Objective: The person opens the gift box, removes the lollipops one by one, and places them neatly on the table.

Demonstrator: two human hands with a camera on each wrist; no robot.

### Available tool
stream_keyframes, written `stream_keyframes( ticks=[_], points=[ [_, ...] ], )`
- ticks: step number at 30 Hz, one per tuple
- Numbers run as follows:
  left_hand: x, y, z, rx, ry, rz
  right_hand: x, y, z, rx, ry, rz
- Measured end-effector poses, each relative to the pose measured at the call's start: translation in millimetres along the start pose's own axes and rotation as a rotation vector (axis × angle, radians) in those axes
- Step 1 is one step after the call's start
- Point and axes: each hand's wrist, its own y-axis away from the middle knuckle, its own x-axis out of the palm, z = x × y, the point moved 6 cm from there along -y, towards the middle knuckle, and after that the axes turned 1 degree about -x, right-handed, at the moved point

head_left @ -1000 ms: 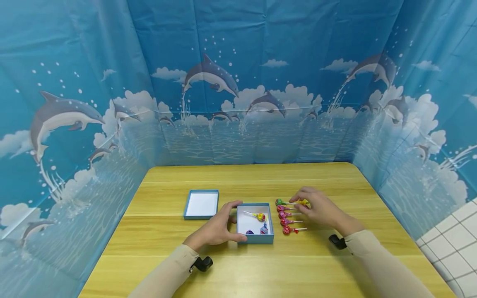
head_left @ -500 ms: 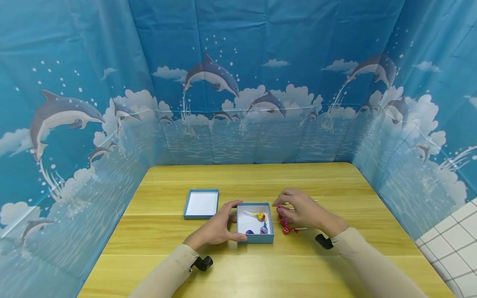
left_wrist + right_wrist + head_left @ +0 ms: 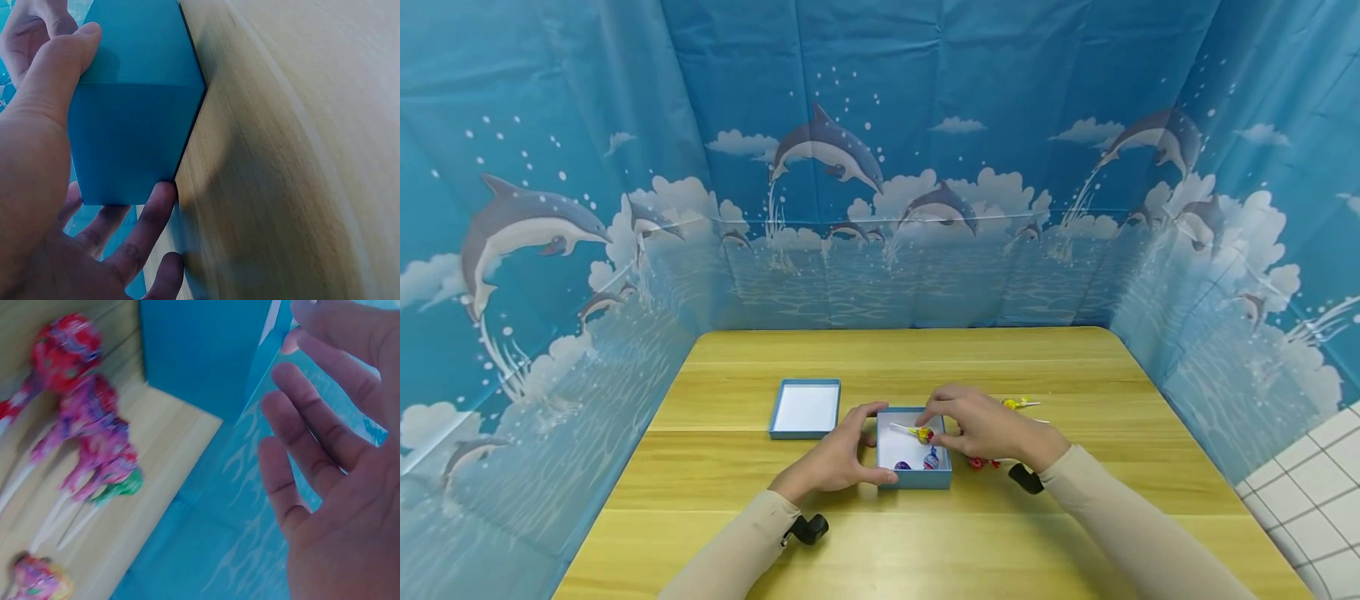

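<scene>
A small open blue box (image 3: 914,481) stands mid-table with a yellow lollipop (image 3: 922,434), a blue one (image 3: 931,460) and a purple one (image 3: 902,467) inside. My left hand (image 3: 842,457) grips its left side, thumb on the near corner and fingers along the far wall; the left wrist view shows that hand (image 3: 31,187) wrapped round the box (image 3: 137,119). My right hand (image 3: 981,427) hovers over the box's right rim. Its thumb and forefinger meet there, but I cannot see whether they pinch anything. Beside the box wall (image 3: 206,356) lie red (image 3: 65,347), pink (image 3: 94,406) and green (image 3: 119,484) lollipops.
The box's blue lid (image 3: 805,408) lies upturned to the left of the box. A yellow lollipop (image 3: 1011,404) rests alone on the wooden table (image 3: 1075,517) behind my right hand. A blue dolphin-print curtain (image 3: 880,208) encloses three sides.
My right hand moved left from the row of lollipops to above the box's right rim. The left hand and the box stayed put.
</scene>
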Motion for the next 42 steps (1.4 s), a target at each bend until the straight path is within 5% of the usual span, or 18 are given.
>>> stream_keyframes(
  ticks=[27, 42],
  points=[
    [-2.5, 2.2, -0.8, 0.007, 0.001, 0.006, 48, -67, 18, -0.030, -0.153, 0.496],
    [-3.2, 1.7, -1.7, 0.022, -0.006, -0.001, 52, -77, 13, 0.014, -0.237, 0.468]
  ],
)
